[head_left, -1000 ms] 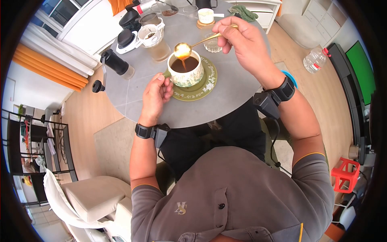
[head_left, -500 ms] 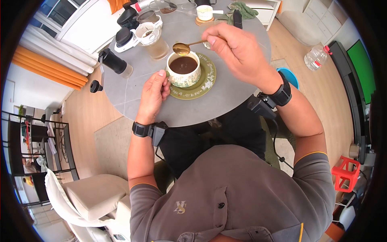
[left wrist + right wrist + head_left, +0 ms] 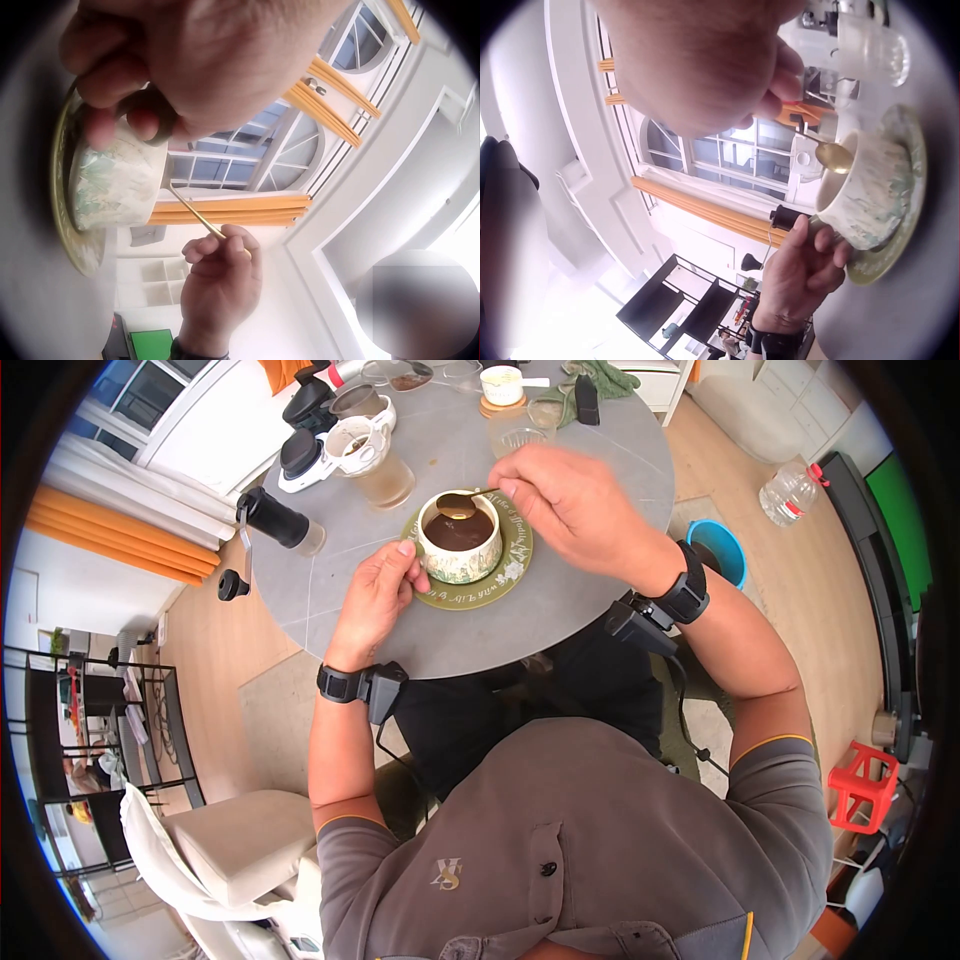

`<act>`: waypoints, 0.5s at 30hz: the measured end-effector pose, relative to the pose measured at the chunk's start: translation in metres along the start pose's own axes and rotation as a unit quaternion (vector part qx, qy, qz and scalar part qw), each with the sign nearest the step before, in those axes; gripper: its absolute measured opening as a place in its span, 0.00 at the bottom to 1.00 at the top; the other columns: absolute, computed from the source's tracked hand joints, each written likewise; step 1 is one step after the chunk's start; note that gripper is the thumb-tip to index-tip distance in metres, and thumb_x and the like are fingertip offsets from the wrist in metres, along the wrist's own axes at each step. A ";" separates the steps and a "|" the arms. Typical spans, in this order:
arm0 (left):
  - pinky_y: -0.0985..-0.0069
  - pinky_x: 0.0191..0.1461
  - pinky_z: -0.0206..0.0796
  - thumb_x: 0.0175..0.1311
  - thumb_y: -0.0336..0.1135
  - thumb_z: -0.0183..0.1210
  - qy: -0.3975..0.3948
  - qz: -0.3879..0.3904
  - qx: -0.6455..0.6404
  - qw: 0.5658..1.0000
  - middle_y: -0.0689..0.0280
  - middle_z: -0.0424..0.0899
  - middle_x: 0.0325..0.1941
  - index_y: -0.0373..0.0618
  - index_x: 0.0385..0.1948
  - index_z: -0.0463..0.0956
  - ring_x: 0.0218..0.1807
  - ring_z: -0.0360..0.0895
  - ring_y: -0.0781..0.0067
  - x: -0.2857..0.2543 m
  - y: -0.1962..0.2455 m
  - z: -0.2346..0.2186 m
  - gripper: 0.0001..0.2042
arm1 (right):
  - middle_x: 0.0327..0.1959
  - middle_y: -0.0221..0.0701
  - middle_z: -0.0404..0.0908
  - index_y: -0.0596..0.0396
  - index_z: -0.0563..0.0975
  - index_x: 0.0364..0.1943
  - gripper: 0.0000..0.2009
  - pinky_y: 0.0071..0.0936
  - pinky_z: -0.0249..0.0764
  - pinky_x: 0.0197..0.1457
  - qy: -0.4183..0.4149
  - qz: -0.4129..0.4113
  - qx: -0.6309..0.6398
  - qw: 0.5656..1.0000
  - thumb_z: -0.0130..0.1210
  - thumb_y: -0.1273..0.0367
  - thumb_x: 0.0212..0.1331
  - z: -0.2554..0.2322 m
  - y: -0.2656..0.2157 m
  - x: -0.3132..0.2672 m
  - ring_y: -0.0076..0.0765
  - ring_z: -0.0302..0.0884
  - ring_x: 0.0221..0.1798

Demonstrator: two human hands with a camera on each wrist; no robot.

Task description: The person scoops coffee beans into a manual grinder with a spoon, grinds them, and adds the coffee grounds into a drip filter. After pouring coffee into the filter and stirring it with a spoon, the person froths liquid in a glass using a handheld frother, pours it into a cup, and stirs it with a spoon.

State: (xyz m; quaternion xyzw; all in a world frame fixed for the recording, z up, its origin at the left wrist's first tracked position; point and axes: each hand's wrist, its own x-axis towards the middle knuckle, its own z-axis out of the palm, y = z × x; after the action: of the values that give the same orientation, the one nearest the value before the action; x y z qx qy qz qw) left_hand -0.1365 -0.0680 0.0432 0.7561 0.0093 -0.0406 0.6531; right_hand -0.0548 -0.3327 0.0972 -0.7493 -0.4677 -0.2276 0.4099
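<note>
A patterned cup of dark brown liquid stands on a green saucer with white lettering. My left hand grips the cup's handle, and in the left wrist view its fingers curl through it. In my right hand a gold spoon is pinched by its stem. The bowl of the spoon hangs at the far rim, over the liquid. From the right wrist side, the spoon bowl tilts down at the cup's mouth.
Beyond the cup stand a white dripper on a glass server, a clear glass and a small white cup on a coaster. A black hand grinder is at the table's left edge. A green cloth lies at the back.
The spoon has come down from above the cup to its far rim. The stream of liquid falling from it a second ago has stopped. My left hand stays on the handle.
</note>
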 end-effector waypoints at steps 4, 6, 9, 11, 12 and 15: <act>0.85 0.25 0.49 0.80 0.52 0.48 -0.020 -0.006 0.034 0.999 0.69 0.80 0.28 0.48 0.32 0.73 0.21 0.57 0.87 -0.001 0.007 -0.004 0.19 | 0.35 0.38 0.82 0.56 0.78 0.42 0.04 0.42 0.76 0.42 -0.016 -0.020 -0.020 0.999 0.54 0.72 0.69 0.006 0.009 -0.003 0.51 0.81 0.39; 0.84 0.25 0.50 0.80 0.52 0.48 -0.022 -0.016 0.047 0.999 0.69 0.81 0.28 0.47 0.34 0.75 0.21 0.57 0.87 -0.002 0.008 -0.007 0.19 | 0.37 0.38 0.83 0.57 0.79 0.43 0.05 0.40 0.77 0.43 -0.026 -0.022 -0.026 0.999 0.54 0.72 0.70 0.008 0.014 -0.004 0.50 0.81 0.39; 0.85 0.26 0.51 0.80 0.52 0.48 -0.019 -0.024 0.076 0.997 0.71 0.79 0.27 0.47 0.38 0.78 0.23 0.58 0.87 -0.003 0.006 -0.013 0.19 | 0.33 0.39 0.81 0.55 0.76 0.40 0.04 0.47 0.76 0.41 -0.020 -0.035 -0.033 0.999 0.55 0.70 0.68 0.013 0.018 -0.004 0.53 0.80 0.39; 0.86 0.28 0.52 0.81 0.51 0.48 -0.029 -0.009 0.134 0.991 0.74 0.75 0.26 0.46 0.42 0.80 0.24 0.59 0.87 -0.001 0.001 -0.019 0.19 | 0.33 0.40 0.82 0.55 0.77 0.41 0.05 0.46 0.76 0.41 -0.029 0.009 -0.015 0.999 0.54 0.69 0.68 0.015 0.020 -0.004 0.54 0.81 0.39; 0.86 0.28 0.52 0.81 0.51 0.48 -0.028 -0.010 0.133 0.991 0.74 0.75 0.26 0.46 0.42 0.80 0.24 0.59 0.87 -0.001 0.000 -0.019 0.19 | 0.33 0.40 0.82 0.55 0.77 0.41 0.05 0.46 0.76 0.41 -0.030 0.009 -0.014 0.999 0.54 0.69 0.68 0.015 0.020 -0.004 0.54 0.81 0.39; 0.86 0.30 0.52 0.81 0.49 0.48 -0.025 0.009 0.153 0.988 0.77 0.71 0.25 0.45 0.44 0.81 0.26 0.59 0.88 -0.002 -0.003 -0.018 0.18 | 0.32 0.42 0.83 0.57 0.78 0.41 0.07 0.43 0.77 0.42 -0.051 0.119 0.050 0.990 0.51 0.69 0.69 0.016 0.021 -0.004 0.52 0.82 0.38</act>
State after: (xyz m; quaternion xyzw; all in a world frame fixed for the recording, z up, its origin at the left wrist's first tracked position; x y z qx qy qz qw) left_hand -0.1378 -0.0498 0.0432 0.8458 -0.0201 -0.0551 0.5302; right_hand -0.0391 -0.3264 0.0768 -0.7888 -0.4066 -0.1151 0.4463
